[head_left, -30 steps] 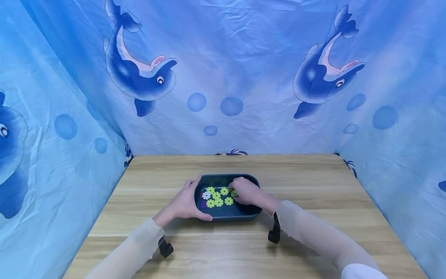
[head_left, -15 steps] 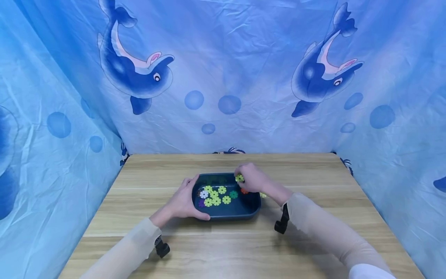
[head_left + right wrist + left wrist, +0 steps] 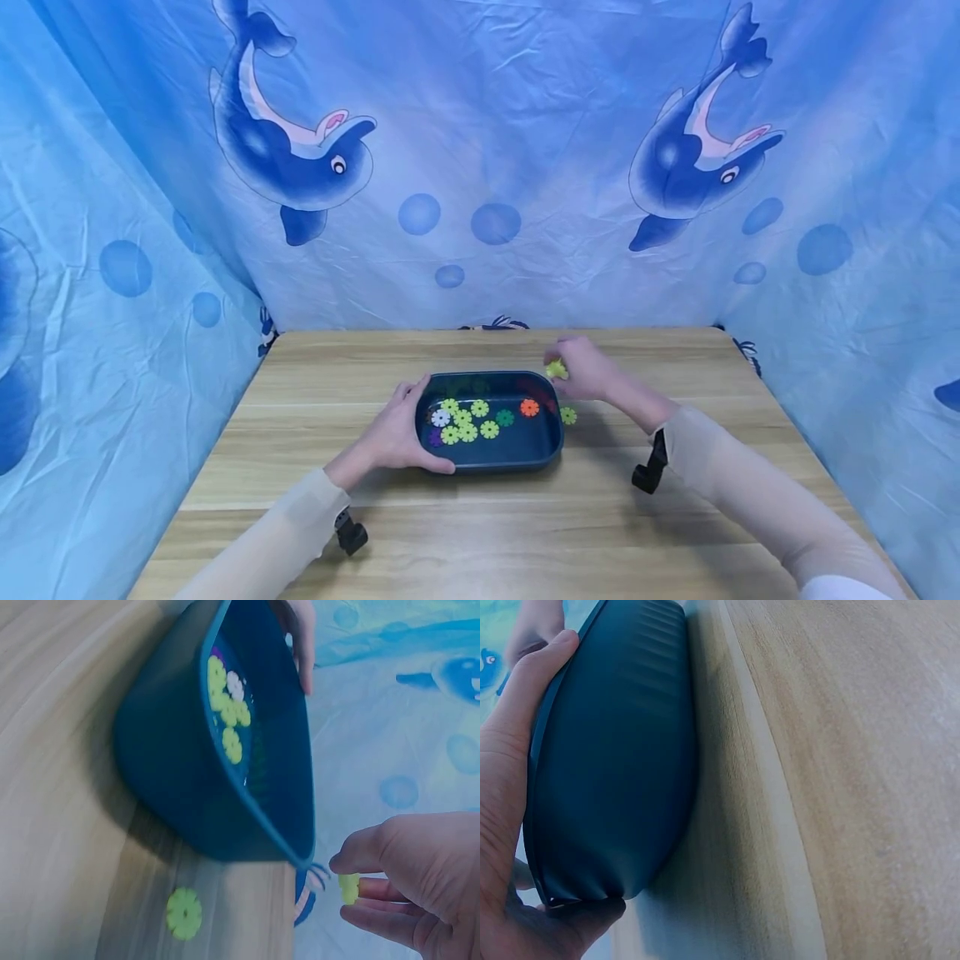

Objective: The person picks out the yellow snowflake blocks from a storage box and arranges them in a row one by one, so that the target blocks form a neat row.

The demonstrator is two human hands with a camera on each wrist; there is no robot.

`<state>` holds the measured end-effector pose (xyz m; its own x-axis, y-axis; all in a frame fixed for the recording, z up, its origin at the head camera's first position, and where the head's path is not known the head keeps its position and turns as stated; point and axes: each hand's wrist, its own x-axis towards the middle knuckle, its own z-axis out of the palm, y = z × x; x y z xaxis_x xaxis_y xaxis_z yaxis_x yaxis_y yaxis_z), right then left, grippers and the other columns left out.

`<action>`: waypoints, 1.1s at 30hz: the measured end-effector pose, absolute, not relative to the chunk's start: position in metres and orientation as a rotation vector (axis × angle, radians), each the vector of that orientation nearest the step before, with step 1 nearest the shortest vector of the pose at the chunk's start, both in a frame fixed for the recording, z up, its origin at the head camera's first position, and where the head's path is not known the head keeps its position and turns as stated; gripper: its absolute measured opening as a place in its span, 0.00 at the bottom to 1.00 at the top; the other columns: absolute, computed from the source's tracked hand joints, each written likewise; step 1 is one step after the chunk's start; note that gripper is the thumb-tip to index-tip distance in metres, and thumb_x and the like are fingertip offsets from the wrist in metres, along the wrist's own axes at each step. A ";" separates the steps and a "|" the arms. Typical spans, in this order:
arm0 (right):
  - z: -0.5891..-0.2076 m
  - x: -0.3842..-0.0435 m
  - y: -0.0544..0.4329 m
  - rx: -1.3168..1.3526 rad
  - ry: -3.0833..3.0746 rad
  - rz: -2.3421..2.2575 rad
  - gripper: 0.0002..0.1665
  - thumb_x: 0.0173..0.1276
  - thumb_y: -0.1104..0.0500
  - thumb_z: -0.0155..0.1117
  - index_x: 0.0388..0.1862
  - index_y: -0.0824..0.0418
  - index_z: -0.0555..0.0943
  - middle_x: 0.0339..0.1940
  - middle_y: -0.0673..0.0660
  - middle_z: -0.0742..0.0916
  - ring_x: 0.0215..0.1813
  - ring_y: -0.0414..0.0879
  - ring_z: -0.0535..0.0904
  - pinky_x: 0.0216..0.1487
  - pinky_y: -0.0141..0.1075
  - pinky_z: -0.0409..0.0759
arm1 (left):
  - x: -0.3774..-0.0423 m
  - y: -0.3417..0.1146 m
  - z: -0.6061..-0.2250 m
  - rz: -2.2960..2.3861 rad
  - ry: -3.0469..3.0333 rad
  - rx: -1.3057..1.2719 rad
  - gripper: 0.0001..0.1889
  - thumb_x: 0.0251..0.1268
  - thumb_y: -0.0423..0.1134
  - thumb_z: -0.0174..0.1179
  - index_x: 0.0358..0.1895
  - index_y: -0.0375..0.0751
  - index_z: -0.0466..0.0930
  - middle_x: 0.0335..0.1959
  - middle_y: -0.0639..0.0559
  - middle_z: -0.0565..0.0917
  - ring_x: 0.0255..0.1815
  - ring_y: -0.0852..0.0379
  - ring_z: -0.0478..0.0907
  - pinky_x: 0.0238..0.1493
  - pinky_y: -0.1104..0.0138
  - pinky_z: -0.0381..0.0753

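A dark blue-green plastic basin (image 3: 487, 467) stands on the wooden table. My left hand (image 3: 393, 429) grips its left end, thumb along the near rim and fingers at the far corner; the left wrist view shows the hand (image 3: 502, 817) spanning the rim. Inside lie several yellow-green snowflake discs (image 3: 489, 429), plus a white disc (image 3: 440, 417), a purple one (image 3: 436, 437), a green one (image 3: 505, 418) and an orange one (image 3: 529, 407). Beyond the basin's far right corner, my right hand (image 3: 588, 371) pinches a yellow-green snowflake disc (image 3: 348, 888) between thumb and fingers.
Another yellow-green disc (image 3: 568, 415) lies on the table (image 3: 675, 367) just right of the basin. Blue curtains (image 3: 525, 125) printed with dolphins hang behind the table and at both sides. A small black camera (image 3: 649, 473) hangs at the right wrist.
My right hand has come up out of the basin with a yellow-green disc and moved right, past the rim. The orange and green discs have come into sight. The left hand keeps its place.
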<state>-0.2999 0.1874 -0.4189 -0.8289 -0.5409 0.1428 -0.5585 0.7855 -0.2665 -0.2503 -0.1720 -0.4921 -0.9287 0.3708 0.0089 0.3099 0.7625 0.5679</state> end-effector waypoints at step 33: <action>-0.464 -0.287 0.231 0.860 -3.022 0.412 0.11 0.61 0.66 0.77 0.43 0.65 0.89 0.41 0.60 0.90 0.45 0.53 0.87 0.49 0.47 0.89 | -0.249 -0.171 -0.491 0.866 2.844 0.527 0.85 0.24 0.76 0.84 0.89 0.46 0.43 0.76 0.34 0.65 0.69 0.39 0.75 0.68 0.41 0.80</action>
<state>-0.2867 0.2310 -0.4641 -0.8523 -0.5212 0.0444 -0.5141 0.8189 -0.2552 -0.2494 -0.1713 -0.4907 -0.9319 0.3625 -0.0150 0.2926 0.7755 0.5594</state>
